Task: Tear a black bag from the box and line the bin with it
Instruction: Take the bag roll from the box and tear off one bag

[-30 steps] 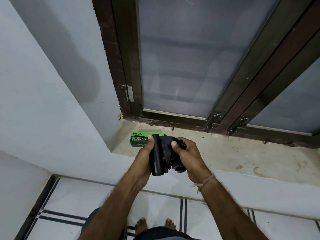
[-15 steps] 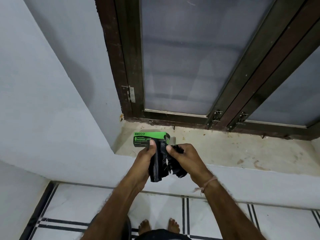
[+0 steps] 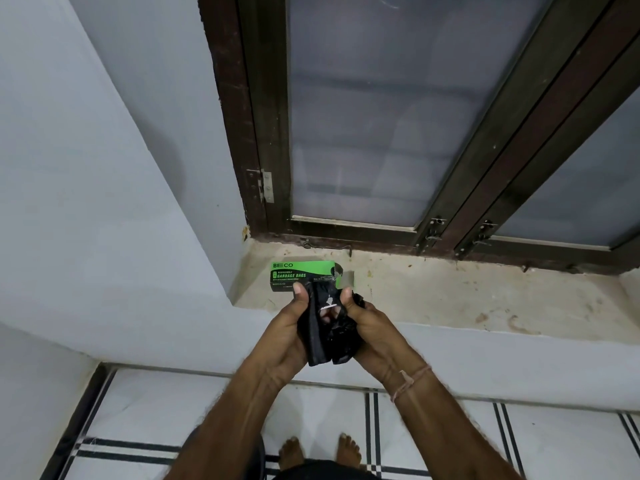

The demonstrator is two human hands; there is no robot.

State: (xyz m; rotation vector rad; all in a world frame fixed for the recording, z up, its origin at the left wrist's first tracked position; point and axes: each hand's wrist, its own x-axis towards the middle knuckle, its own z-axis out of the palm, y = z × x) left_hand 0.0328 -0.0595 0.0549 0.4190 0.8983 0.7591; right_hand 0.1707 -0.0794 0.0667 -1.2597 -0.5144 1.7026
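Note:
A green and black box of garbage bags (image 3: 298, 276) lies on the window ledge (image 3: 450, 299), its right end flap open. Just in front of it I hold a crumpled black bag (image 3: 330, 336) between both hands. My left hand (image 3: 291, 327) grips the bag's left side with the thumb on top. My right hand (image 3: 369, 329) grips its right side. A small gap shows in the plastic between my thumbs. A dark round shape (image 3: 258, 455) shows low under my left forearm; I cannot tell whether it is the bin.
A dark-framed window with frosted panes (image 3: 363, 133) rises behind the ledge. A pale wall (image 3: 104, 202) closes the left side. White floor tiles with black lines (image 3: 145, 427) lie below, with my bare feet (image 3: 318, 452) on them.
The view has shifted down and right slightly. My thumbs have pulled a little apart, and the black bag between them has opened a small gap.

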